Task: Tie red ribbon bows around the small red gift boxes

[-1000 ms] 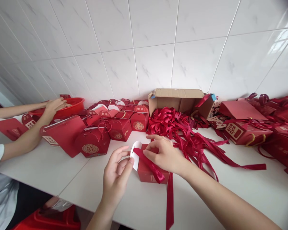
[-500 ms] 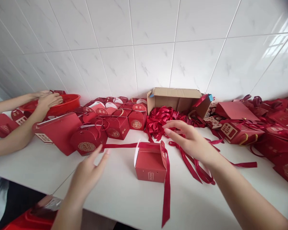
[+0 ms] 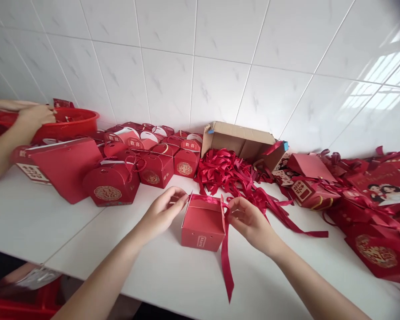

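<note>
A small red gift box [image 3: 203,226] stands on the white table with its top open and its side flaps upright. My left hand [image 3: 163,213] is at its left flap, thumb and index finger closed together on the flap's edge. At the right flap, my right hand [image 3: 250,222] pinches a dark red satin ribbon [image 3: 227,266], whose loose end hangs down in front of the box onto the table. Part of the ribbon also shows across the back of the open top. Whether my left fingers also hold ribbon is hidden.
Behind the box, a heap of red ribbons [image 3: 223,171] spills from a cardboard box [image 3: 240,133]. Closed red gift boxes [image 3: 156,169] stand to the left, more boxes [image 3: 376,249] to the right. A co-worker's hands [image 3: 36,115] are over a red basin [image 3: 76,122].
Both hands have come in to the box, left to its flap and right onto the ribbon. The ribbon's left stretch no longer shows on the table. The view has shifted.
</note>
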Tool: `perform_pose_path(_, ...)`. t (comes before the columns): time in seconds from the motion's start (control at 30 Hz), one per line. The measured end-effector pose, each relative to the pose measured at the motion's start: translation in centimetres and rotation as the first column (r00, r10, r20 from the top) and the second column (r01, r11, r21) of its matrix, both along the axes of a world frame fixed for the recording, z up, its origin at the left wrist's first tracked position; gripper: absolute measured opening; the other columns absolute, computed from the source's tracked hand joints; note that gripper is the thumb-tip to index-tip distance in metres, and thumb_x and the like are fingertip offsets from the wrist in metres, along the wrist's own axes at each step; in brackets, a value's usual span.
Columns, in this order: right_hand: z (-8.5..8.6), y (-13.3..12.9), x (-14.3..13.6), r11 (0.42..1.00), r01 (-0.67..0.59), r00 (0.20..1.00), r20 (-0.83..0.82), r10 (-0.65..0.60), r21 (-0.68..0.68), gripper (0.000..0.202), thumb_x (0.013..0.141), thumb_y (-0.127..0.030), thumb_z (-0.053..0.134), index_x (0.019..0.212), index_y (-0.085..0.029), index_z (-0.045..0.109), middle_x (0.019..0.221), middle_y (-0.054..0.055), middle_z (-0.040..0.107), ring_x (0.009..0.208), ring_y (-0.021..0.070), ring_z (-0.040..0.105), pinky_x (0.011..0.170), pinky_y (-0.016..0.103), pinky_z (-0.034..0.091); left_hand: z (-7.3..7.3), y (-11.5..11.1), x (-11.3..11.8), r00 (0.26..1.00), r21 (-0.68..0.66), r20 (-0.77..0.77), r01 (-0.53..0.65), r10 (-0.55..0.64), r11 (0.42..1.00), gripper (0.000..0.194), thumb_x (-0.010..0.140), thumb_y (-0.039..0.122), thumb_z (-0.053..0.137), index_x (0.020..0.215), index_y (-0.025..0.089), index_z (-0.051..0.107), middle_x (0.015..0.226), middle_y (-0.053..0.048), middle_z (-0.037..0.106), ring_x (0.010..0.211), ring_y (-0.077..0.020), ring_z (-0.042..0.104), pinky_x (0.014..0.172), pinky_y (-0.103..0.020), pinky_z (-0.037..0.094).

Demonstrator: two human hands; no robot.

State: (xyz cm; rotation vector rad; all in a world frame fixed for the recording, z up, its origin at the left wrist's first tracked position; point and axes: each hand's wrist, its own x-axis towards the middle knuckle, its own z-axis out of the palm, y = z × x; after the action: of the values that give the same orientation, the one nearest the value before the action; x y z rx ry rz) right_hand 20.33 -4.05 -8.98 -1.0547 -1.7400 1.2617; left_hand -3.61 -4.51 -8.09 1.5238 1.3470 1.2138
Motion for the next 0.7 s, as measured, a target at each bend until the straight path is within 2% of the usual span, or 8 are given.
perform_pose_path(0.1,0.6,0.2,0.5,0.994,0.043,0.996,-0.069,-0.05,-0.101,0.009,0.083,-0.017,0.047,0.091,-0.021,0.049,0.076,-0.002,0.047,0.062,0.0102,0.05,0.058,0.026,0.041,0.0,0.4,0.2,0.992,-0.071,0.027,0.121,-0.12,0.99,0.027,0.078,0.049,0.062,0.076,0.021,0.063,0.069,-0.001,0.061,0.061,-0.0167,0.056,0.056,-0.024,0.043)
perform_pose_path(0.17,1.1,0.2,0.9,0.989,0.036,0.994,-0.094,-0.05,-0.143,0.01,0.084,-0.019,0.046,0.092,-0.021,0.051,0.07,-0.004,0.039,0.053,0.0075,0.036,0.05,0.023,0.031,-0.1,0.5,-0.2,0.99,-0.087,-0.003,0.14,-0.141,0.986,0.027,0.078,0.048,0.063,0.074,0.021,0.063,0.066,0.0,0.058,0.059,-0.0155,0.052,0.054,-0.023,0.039)
perform_pose_path(0.23,1.5,0.2,1.3,0.993,0.016,0.999,-0.049,-0.022,-0.113,0.009,0.085,-0.028,0.051,0.088,-0.02,0.053,0.068,-0.005,0.036,0.052,0.0074,0.028,0.048,0.023,0.024,-0.1,0.5,-0.7,0.987,-0.101,-0.062,0.14,-0.147,0.985,0.029,0.079,0.047,0.061,0.07,0.02,0.062,0.066,0.0,0.057,0.062,-0.0154,0.051,0.055,-0.022,0.037)
perform_pose_path(0.33,1.8,0.5,1.6,1.0,0.005,0.993,0.122,-0.005,-0.002,0.028,0.083,-0.046,0.059,0.078,-0.018,0.055,0.064,-0.005,0.037,0.053,0.0079,0.026,0.048,0.024,0.02,0.4,0.5,-1.3,0.98,-0.159,-0.117,0.144,-0.163,0.977,0.033,0.081,0.048,0.058,0.067,0.018,0.061,0.067,0.001,0.053,0.064,-0.0145,0.048,0.054,-0.021,0.033)
perform_pose_path(0.4,1.9,0.8,1.7,1.0,-0.004,0.98,0.199,0.001,0.012,0.038,0.084,-0.053,0.056,0.072,-0.018,0.057,0.059,-0.005,0.034,0.051,0.0078,0.023,0.047,0.025,0.018,0.7,0.7,-1.7,0.979,-0.197,-0.116,0.144,-0.169,0.97,0.032,0.081,0.048,0.057,0.069,0.018,0.062,0.067,0.001,0.051,0.062,-0.0132,0.044,0.051,-0.021,0.028)
perform_pose_path(0.5,1.9,1.5,1.9,0.994,-0.052,0.978,0.196,0.07,-0.098,0.049,0.086,-0.059,0.049,0.063,-0.016,0.058,0.052,-0.006,0.031,0.047,0.0074,0.022,0.047,0.026,0.016,0.7,1.1,-2.5,0.981,-0.235,-0.098,0.14,-0.167,0.962,0.031,0.078,0.048,0.059,0.07,0.018,0.062,0.068,0.001,0.049,0.057,-0.0118,0.037,0.047,-0.022,0.021)
perform_pose_path(0.6,1.5,2.1,2.1,0.968,-0.075,0.988,0.111,0.104,-0.238,0.05,0.084,-0.06,0.052,0.058,-0.017,0.054,0.05,-0.006,0.033,0.046,0.0067,0.023,0.046,0.025,0.016,0.0,1.6,-3.5,0.987,-0.268,-0.055,0.129,-0.149,0.955,0.03,0.074,0.047,0.062,0.07,0.018,0.062,0.069,0.0,0.046,0.056,-0.0117,0.033,0.047,-0.022,0.019)
perform_pose_path(0.7,0.7,2.4,2.4,0.96,-0.077,0.988,0.112,0.11,-0.269,0.047,0.082,-0.059,0.057,0.062,-0.017,0.052,0.054,-0.006,0.038,0.048,0.0063,0.025,0.047,0.024,0.017,-0.7,1.7,-4.0,0.984,-0.317,-0.012,0.167,-0.18,0.934,0.028,0.075,0.045,0.062,0.069,0.018,0.06,0.064,0.002,0.041,0.055,-0.0111,0.029,0.047,-0.022,0.019)
